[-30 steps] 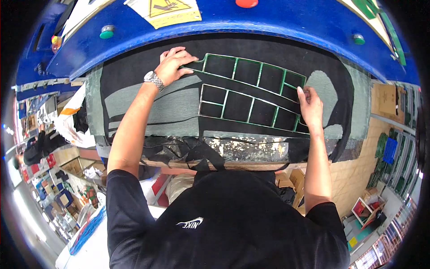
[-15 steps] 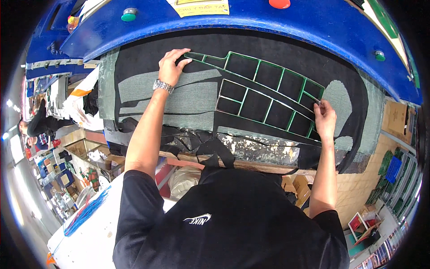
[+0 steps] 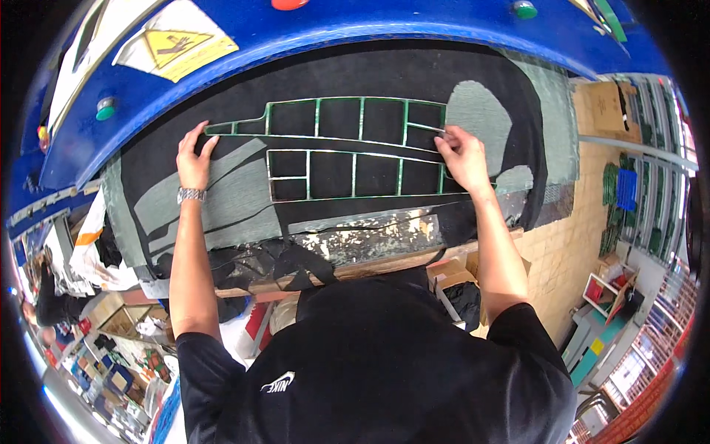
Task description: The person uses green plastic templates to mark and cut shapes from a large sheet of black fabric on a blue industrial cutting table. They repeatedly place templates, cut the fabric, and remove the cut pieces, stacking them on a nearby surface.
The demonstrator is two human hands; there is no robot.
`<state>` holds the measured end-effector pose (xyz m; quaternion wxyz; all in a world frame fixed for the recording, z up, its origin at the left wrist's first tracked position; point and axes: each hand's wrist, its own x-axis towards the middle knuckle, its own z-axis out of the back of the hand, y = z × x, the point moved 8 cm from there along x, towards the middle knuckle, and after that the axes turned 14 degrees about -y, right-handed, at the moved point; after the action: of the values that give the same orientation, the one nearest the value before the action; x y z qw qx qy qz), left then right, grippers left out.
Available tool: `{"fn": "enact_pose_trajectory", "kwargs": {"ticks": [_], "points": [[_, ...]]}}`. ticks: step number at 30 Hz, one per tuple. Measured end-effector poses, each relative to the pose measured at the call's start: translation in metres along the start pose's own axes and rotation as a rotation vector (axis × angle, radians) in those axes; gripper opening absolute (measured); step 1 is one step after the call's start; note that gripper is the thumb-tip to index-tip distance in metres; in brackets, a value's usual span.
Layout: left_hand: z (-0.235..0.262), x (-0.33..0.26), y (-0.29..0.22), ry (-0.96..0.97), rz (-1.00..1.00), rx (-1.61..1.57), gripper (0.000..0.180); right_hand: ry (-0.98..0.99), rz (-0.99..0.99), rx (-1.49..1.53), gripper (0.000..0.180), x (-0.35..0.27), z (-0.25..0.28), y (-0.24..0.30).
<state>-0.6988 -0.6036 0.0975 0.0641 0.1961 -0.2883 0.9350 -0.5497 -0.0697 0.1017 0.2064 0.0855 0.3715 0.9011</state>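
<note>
A long green metal-strip cutting die point(image 3: 318, 118), divided by crossbars and narrowing to a tip at the left, lies on black fabric point(image 3: 355, 70). My left hand point(image 3: 194, 159) grips that tip between thumb and fingers. At the die's right end, my right hand point(image 3: 464, 159) pinches the frame, its fingertips partly hiding the corner. A second green cutting die point(image 3: 353, 175) lies just nearer to me, with a narrow strip of fabric between the two; my right wrist covers part of its right end.
Grey-green cutting surface shows through cut-out openings point(image 3: 479, 115) in the fabric, right and left of the dies. A blue machine beam point(image 3: 325, 41) spans the far side, with red and green buttons. Fabric scraps point(image 3: 310, 263) hang over the near edge. Cardboard boxes point(image 3: 447, 274) stand below.
My view has turned, so the table and dies appear shifted left and more level. Both hands keep their hold on the same die; it shows no clear shift on the fabric.
</note>
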Motion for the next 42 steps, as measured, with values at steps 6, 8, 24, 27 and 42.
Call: {"fn": "enact_pose_trajectory", "kwargs": {"ticks": [6, 8, 24, 27, 42], "points": [[-0.004, -0.002, -0.003, 0.043, 0.066, -0.010, 0.043, -0.003, -0.049, 0.116, 0.031, 0.000, 0.020, -0.018], [0.003, -0.008, 0.010, -0.003, -0.042, 0.068, 0.044, 0.004, -0.057, 0.134, 0.032, 0.002, 0.033, -0.024], [-0.010, -0.012, 0.038, 0.091, 0.178, 0.070, 0.044, 0.064, 0.036, 0.229, 0.021, 0.001, 0.015, -0.017], [-0.011, -0.013, 0.037, 0.093, 0.172, 0.068, 0.042, 0.076, 0.008, 0.236, 0.020, 0.001, 0.018, -0.018], [-0.006, -0.015, 0.004, 0.051, -0.017, 0.272, 0.044, 0.075, -0.024, 0.079, 0.024, -0.001, 0.005, -0.016]]}}
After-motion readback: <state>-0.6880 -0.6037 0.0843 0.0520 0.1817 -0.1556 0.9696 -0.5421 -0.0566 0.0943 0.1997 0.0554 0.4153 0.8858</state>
